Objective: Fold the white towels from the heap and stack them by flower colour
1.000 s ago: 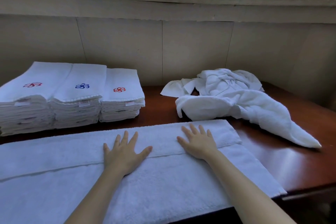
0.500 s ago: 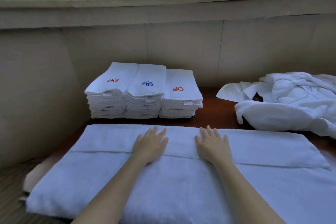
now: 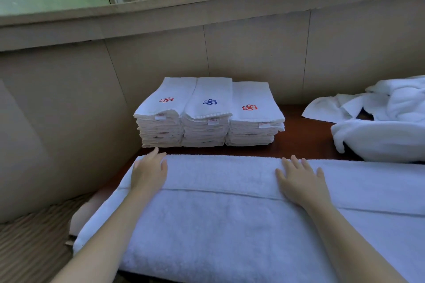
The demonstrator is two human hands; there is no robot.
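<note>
A long white towel [image 3: 220, 220] lies folded lengthwise across the front of the wooden table [image 3: 305, 142]. My left hand [image 3: 149, 173] rests flat on its far left corner. My right hand [image 3: 300, 182] lies flat on the towel's upper fold, fingers spread. Behind them stand three stacks of folded towels: one with a red-and-blue flower [image 3: 166, 99], one with a blue flower [image 3: 209, 102] and one with a red flower [image 3: 249, 107]. The heap of unfolded white towels [image 3: 386, 126] lies at the right.
A beige wall [image 3: 253, 53] and a window sill [image 3: 184, 10] run close behind the stacks. At the left the table ends beside a beige panel [image 3: 57, 133], with striped flooring [image 3: 27, 243] below.
My left hand has slid left along the towel to its far left corner, and the hands are now wide apart. The view has turned left, so the stacks sit in the centre.
</note>
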